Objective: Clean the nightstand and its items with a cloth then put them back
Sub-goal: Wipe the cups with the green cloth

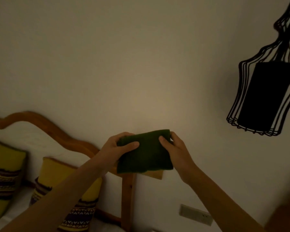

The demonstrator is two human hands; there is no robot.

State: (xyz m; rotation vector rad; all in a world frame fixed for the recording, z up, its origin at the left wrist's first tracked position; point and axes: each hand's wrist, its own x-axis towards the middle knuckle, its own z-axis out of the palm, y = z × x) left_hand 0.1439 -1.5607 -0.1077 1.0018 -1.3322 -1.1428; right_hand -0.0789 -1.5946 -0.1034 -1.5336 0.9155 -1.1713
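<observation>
1. Green cloth (145,152), folded into a rough rectangle, is held up in the air in front of a pale wall (124,56).
2. Left hand (118,150) grips the cloth's left edge; its thumb lies across the front of the fabric and the fingers curl behind it.
3. Right hand (175,148) pinches the cloth's upper right corner, thumb on the front, fingers wrapped around the edge behind.
4. Both bare forearms reach up from the bottom of the view and meet at the cloth.
5. Below the cloth, partly hidden by it, a wooden headboard (45,124) with a wavy top rail runs off to the left, and its post (127,201) drops straight down under the cloth.
6. Two yellow pillows with dark patterned bands lean against the headboard: one pillow (3,173) at the far left, the other pillow (57,171) nearer the post, with the left forearm crossing in front of it.
7. White bedding (15,220) shows under the pillows.
8. A black wire lamp (266,97) hangs at the upper right; its open cage of thin wires encloses a solid dark shade inside.
9. A pale wall socket (195,214) sits low on the wall, right of the post and just left of the right forearm.
10. A blurred brown shape (286,215) fills the lower right corner; what it is cannot be told.
11. The light is dim and warm, with the brightest patch on the wall just above the cloth.
</observation>
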